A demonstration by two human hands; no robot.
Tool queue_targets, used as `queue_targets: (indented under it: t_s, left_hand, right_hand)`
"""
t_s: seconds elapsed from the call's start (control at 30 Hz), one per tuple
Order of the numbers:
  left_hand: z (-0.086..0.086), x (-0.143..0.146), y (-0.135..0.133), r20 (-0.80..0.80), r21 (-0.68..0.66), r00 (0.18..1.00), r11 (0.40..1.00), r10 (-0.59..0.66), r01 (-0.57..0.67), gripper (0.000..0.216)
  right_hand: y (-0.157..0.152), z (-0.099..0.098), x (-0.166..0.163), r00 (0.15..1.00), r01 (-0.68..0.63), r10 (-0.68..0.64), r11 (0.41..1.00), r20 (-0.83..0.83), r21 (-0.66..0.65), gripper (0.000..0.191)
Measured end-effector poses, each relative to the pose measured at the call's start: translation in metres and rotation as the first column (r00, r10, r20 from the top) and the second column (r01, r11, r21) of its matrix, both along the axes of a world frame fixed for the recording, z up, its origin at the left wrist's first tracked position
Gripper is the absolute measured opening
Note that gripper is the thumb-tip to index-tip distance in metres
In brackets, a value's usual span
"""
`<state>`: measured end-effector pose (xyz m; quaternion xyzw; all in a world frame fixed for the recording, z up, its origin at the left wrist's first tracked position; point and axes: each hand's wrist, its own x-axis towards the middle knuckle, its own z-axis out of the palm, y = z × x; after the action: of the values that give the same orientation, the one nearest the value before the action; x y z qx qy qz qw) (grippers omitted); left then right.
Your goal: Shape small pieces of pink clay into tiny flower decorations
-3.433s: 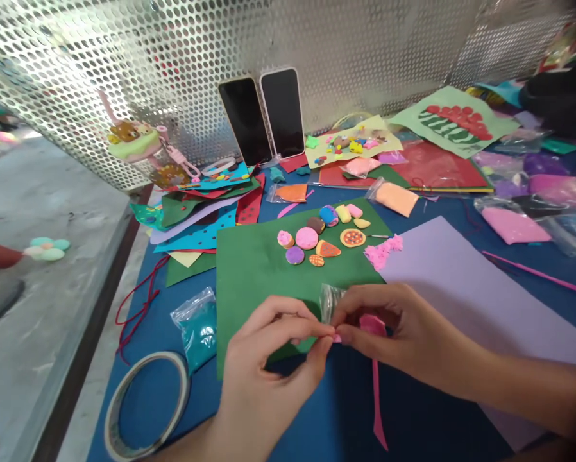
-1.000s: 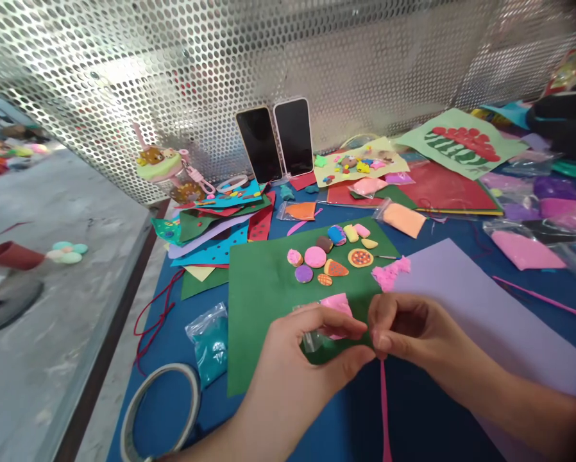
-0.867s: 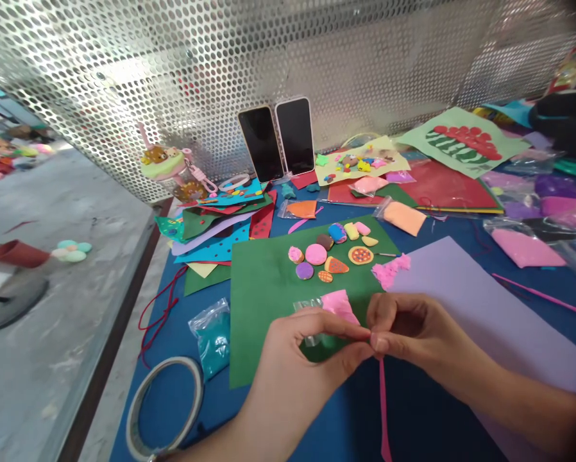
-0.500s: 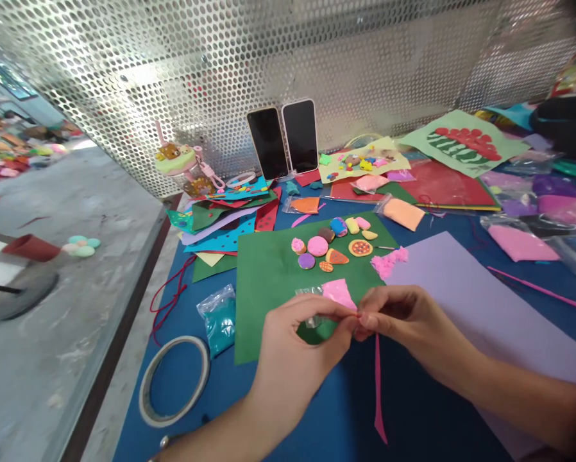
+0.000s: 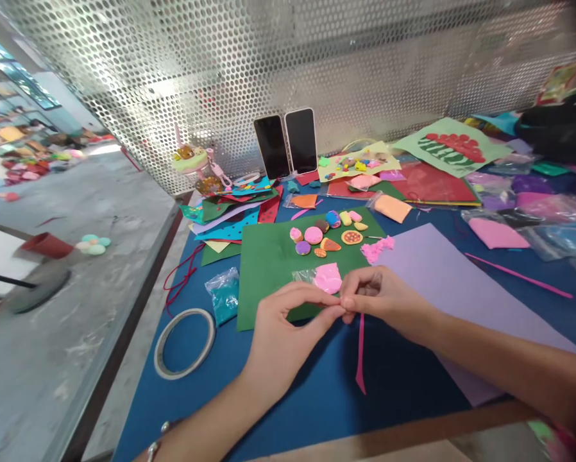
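Green paper, a big flat sheet (image 5: 263, 269), lies on the blue table (image 5: 292, 417) in front of me, and two bare hands meet over its near edge. The left hand (image 5: 281, 327) makes a round shape like a letter C, with its thumb and pointer tips close together. The right hand (image 5: 372, 295) has its fingers bent in, and its thumb and finger tips come right up to the left ones. The gap at the tips is so narrow that I cannot tell whether either hand pinches a tiny bit of something. Just past the fingertips, a small clear plastic bag with soft pink stuff inside (image 5: 328, 278) lies on the green sheet. A thin pink plastic tool (image 5: 360, 359) sticks out below the right hand, its pointed end toward the person; the hand hides its other end. Farther back on the green sheet sits a bunch of little toy foods: a pink round one (image 5: 313, 235), a flat purple round one (image 5: 303, 248), an orange wedge (image 5: 330, 244) and a dotted pizza (image 5: 352, 237) among them. A crumbly pink clump (image 5: 378, 249) lies where the green sheet meets a light purple paper sheet (image 5: 451, 289). Left of the green sheet, I see a clear bag of teal stuff (image 5: 225, 299) near a pale ring of tape (image 5: 158, 346).
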<state>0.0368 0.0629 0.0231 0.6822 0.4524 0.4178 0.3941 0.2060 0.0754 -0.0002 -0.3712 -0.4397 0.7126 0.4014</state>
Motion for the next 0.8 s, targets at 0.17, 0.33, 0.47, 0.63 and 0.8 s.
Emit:
queue_targets:
  t_s: [0.17,0.33,0.47,0.63,0.8]
  left_hand:
    - [0.0022,-0.0008,-0.0061,-0.039,0.05,0.999,0.998,0.03,-0.028,0.007]
    - [0.0013,-0.002,-0.0069,-0.102,0.174,0.991,0.982,0.086,-0.068,0.007]
    - [-0.0025,-0.003,-0.0054,-0.15,0.221,0.984,0.973,0.1,-0.065,0.008]
    - [-0.0046,-0.0027,-0.0029,-0.141,0.225,0.984,0.971,0.109,-0.075,0.007]
    - [-0.0038,-0.0026,0.0018,-0.147,0.175,0.986,0.983,0.079,-0.052,0.01]
  right_hand:
    - [-0.0039,-0.0005,-0.0004,0.998,0.002,-0.005,0.999,0.068,0.051,0.017]
    - [-0.006,-0.0017,-0.0006,0.989,0.013,-0.026,0.995,0.143,0.095,0.014]
    - [-0.007,-0.0006,-0.0001,0.98,0.054,-0.076,0.991,0.181,0.125,0.016]
    - [-0.0082,0.0017,0.0004,0.959,0.079,-0.139,0.968,0.247,0.239,0.012]
    - [-0.0082,0.0013,0.0024,0.932,0.071,-0.192,0.929,0.309,0.363,0.013]
